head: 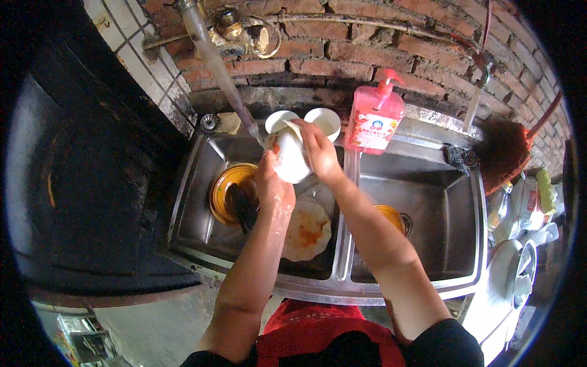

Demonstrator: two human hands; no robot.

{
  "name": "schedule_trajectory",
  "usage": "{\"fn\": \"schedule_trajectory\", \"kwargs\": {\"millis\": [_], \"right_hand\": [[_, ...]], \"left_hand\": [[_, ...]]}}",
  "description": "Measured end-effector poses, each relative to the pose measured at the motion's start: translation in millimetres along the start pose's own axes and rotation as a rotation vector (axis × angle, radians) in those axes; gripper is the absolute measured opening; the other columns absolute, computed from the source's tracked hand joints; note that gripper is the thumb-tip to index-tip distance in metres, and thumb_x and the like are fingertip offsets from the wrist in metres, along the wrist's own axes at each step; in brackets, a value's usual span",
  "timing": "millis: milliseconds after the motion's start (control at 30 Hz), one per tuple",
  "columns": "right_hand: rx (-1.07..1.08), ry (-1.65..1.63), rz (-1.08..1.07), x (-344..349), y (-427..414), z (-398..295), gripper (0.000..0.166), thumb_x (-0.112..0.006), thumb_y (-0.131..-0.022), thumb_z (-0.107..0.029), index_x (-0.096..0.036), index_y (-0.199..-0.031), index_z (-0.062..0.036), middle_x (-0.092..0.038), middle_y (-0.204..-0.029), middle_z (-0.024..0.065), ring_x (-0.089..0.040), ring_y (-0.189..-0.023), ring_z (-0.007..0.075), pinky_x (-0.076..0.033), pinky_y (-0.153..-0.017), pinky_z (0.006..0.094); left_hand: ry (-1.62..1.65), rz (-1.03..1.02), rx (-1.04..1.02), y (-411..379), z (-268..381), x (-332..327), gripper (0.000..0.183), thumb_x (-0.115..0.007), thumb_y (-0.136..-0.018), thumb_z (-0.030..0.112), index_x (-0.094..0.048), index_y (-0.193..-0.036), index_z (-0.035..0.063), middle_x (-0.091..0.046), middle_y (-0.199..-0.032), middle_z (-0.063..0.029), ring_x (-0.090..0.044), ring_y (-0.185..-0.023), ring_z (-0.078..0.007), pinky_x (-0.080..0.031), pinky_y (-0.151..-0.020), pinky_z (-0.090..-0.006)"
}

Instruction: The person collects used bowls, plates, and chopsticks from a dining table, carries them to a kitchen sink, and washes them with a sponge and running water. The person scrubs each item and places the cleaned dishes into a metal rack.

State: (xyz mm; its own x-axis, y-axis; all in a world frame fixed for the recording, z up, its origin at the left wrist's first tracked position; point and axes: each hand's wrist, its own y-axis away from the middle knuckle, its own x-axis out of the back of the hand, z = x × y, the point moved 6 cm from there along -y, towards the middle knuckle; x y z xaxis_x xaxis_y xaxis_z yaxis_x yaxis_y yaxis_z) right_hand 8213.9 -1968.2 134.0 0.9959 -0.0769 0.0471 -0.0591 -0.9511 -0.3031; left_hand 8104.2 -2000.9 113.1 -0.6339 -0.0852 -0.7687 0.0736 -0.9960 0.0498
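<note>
A white bowl [293, 158] with a reddish mark on its side is tilted over the left sink basin. My left hand [275, 183], wet at the wrist, grips it from the left and below. On the opposite side, my right hand [319, 149] presses a pale cloth [294, 130] against the bowl; most of the cloth is hidden under the fingers. Below them lies a white scalloped plate [308, 229] smeared with orange-red sauce. To its left sits a yellow-orange bowl [222, 183] with a dark utensil [240, 206] leaning in it, partly behind my left forearm.
Two white bowls [280, 118] [323, 120] stand on the back ledge beside a pink pump bottle [376, 117]. A pipe [220, 69] slants down toward the left basin. Another yellow dish [390, 215] lies in the right basin [431, 238], partly behind my forearm. A scrubber [454, 158] rests at the back right.
</note>
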Motion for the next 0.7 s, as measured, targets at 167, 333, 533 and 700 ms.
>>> {"fn": "schedule_trajectory", "kwargs": {"millis": [167, 333, 533, 700], "right_hand": [[0.371, 0.459, 0.221, -23.8, 63.2, -33.6, 0.047, -0.045, -0.076, -0.013, -0.031, -0.118, 0.0029, -0.025, -0.122, 0.026, -0.024, -0.115, 0.0414, -0.021, -0.095, 0.043], [0.677, 0.691, 0.062, -27.5, 31.3, -80.5, 0.027, -0.05, -0.071, -0.018, -0.053, -0.093, -0.0036, -0.049, -0.103, 0.013, -0.041, -0.104, 0.028, -0.031, -0.087, 0.0417], [-0.18, 0.101, -0.558, -14.6, -25.9, -29.8, 0.03, -0.037, -0.079, -0.016, -0.055, -0.101, -0.0073, -0.057, -0.092, 0.0096, -0.056, -0.082, 0.0173, -0.043, -0.074, 0.0251], [0.067, -0.264, 0.054, 0.6, 16.7, 18.2, 0.03, -0.035, -0.085, -0.019, -0.047, -0.106, -0.0021, -0.048, -0.106, 0.0117, -0.043, -0.103, 0.0193, -0.031, -0.089, 0.0299]], "left_hand": [[0.138, -0.063, 0.069, -3.4, -1.1, 10.9, 0.036, -0.039, -0.085, 0.024, -0.038, -0.114, 0.0023, -0.046, -0.11, -0.0071, -0.047, -0.099, -0.0188, -0.038, -0.085, -0.0307], [-0.15, 0.032, 0.003, 2.9, 8.3, -3.6, 0.035, -0.041, -0.084, 0.023, -0.04, -0.114, 0.0051, -0.047, -0.11, -0.0071, -0.045, -0.101, -0.0178, -0.036, -0.087, -0.0323], [-0.012, -0.048, 0.145, 10.4, 3.1, 1.4, 0.039, -0.033, -0.087, 0.033, -0.04, -0.114, 0.0057, -0.045, -0.114, -0.0067, -0.043, -0.104, -0.0182, -0.033, -0.09, -0.0345], [0.189, -0.017, 0.198, 3.2, -11.7, 8.8, 0.041, -0.031, -0.087, 0.035, -0.038, -0.115, 0.0076, -0.044, -0.115, -0.0067, -0.042, -0.106, -0.0196, -0.032, -0.091, -0.036]]}}
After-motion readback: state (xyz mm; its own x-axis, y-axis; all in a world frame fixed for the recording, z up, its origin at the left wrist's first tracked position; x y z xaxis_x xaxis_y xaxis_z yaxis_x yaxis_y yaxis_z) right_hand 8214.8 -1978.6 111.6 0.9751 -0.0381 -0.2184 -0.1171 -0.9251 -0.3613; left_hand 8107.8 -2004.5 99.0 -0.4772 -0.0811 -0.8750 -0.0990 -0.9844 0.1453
